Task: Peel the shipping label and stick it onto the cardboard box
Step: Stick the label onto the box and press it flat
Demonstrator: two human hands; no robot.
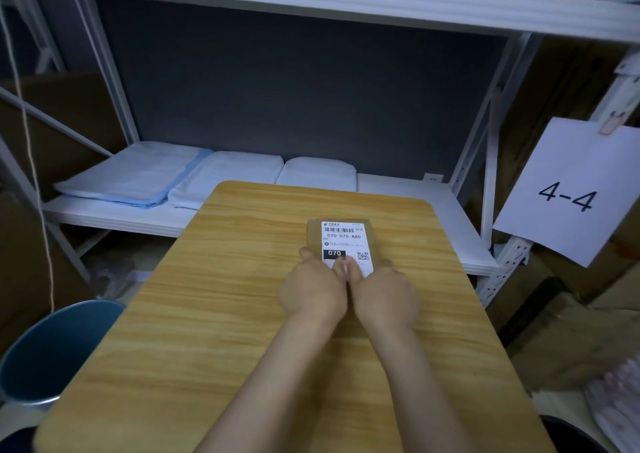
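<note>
A small brown cardboard box (314, 234) lies flat on the wooden table (221, 314). A white shipping label (346, 241) with a barcode, "070-070-A80" and a black "070" block lies on the box's top face. My left hand (313, 290) and my right hand (382, 297) sit side by side at the box's near edge. Their fingertips press down on the label's near end, and the left thumb rests at the box's left side. The near edge of the label and box is hidden under my fingers.
Behind the table a white metal shelf (426, 189) carries folded white and blue cloths (145, 175). A blue bin (52, 352) stands at the table's left. A paper sign "4-4" (568, 193) hangs at right over stacked cardboard (568, 342).
</note>
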